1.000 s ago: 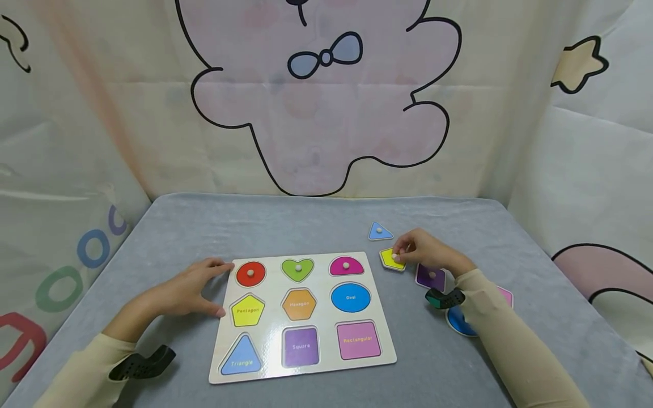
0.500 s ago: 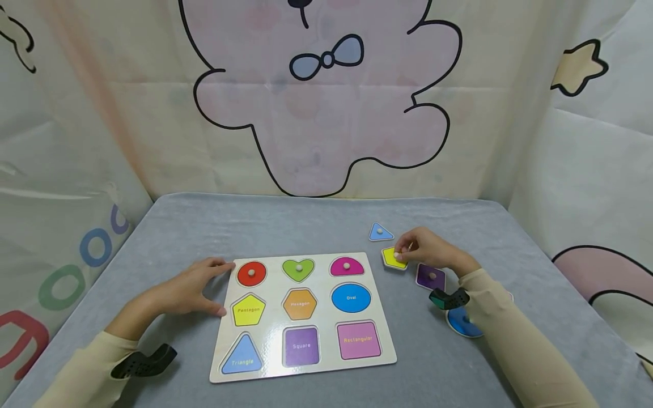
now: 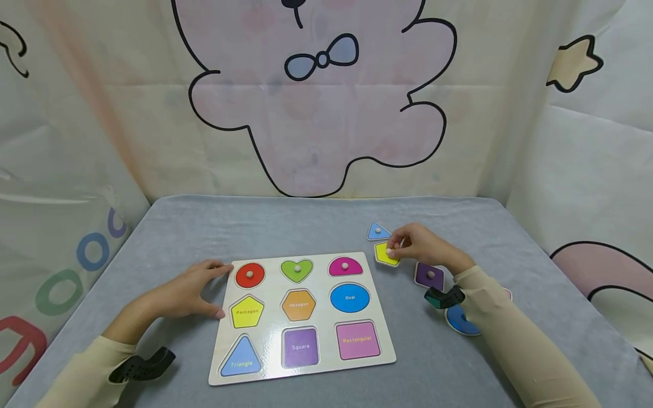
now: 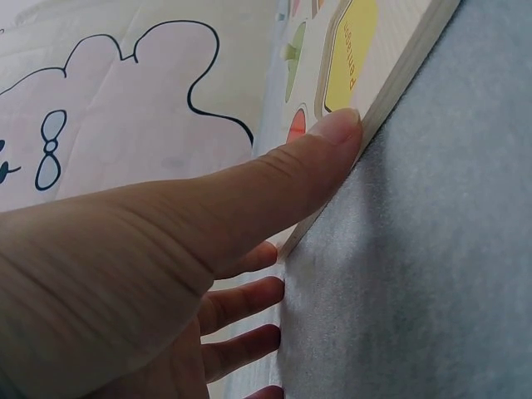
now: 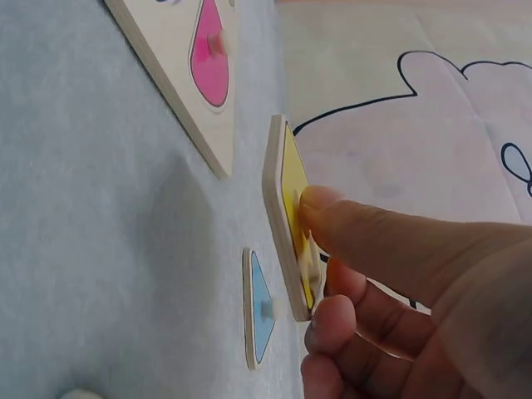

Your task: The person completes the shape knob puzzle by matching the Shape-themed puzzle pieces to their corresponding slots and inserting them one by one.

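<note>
A wooden shape board [image 3: 272, 340] lies flat on the cloth. Red circle [image 3: 250, 283], green heart [image 3: 291, 279] and magenta half-circle [image 3: 336, 270] pieces with knobs sit in its top row; the lower recesses show printed shapes. My left hand [image 3: 186, 292] rests against the board's left side, the thumb [image 4: 337, 129] on its edge and the fingers extended near the far corner. With thumb and fingers my right hand [image 3: 428, 247] pinches a yellow pentagon puzzle piece [image 3: 381, 254] by its knob. In the right wrist view the pentagon is tilted and raised off the cloth.
A blue triangle piece [image 3: 374, 233] lies just behind the pentagon. Below the right hand are a purple square piece [image 3: 424, 279] and a blue oval piece [image 3: 461, 322]. A pink piece [image 3: 509, 293] is mostly hidden behind the right sleeve. A printed curtain [image 3: 326, 124] stands behind the table.
My right hand has lifted the yellow pentagon and carried it slightly left toward the board. The left hand stays against the board.
</note>
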A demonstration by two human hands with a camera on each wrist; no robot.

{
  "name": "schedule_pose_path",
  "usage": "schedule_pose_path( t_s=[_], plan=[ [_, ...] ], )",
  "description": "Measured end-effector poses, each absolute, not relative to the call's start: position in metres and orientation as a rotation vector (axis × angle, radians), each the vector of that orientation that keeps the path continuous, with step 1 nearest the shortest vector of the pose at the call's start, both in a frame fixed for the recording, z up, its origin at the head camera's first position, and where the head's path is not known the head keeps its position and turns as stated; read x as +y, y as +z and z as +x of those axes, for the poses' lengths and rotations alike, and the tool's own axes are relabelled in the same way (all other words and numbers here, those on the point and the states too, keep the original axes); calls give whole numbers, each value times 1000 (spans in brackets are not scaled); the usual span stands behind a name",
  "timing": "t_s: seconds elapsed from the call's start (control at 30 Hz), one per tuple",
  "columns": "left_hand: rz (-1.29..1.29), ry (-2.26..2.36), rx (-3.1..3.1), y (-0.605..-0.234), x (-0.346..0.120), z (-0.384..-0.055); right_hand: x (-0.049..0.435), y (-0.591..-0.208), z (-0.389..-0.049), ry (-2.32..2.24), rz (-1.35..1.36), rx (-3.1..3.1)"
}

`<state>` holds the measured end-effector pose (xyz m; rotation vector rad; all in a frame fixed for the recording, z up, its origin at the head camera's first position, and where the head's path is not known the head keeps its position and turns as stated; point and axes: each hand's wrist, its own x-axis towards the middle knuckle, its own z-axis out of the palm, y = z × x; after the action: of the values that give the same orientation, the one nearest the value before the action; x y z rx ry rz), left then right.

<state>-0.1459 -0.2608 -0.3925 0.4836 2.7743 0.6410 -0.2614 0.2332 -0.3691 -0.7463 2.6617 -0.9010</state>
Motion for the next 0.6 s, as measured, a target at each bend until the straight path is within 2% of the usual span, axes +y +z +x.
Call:
schedule_pose_path(
  t_s=[0.6],
  plan=[
    [492, 646, 2773, -393, -260, -146, 209, -363, -252, -910, -861, 2631]
  ],
)
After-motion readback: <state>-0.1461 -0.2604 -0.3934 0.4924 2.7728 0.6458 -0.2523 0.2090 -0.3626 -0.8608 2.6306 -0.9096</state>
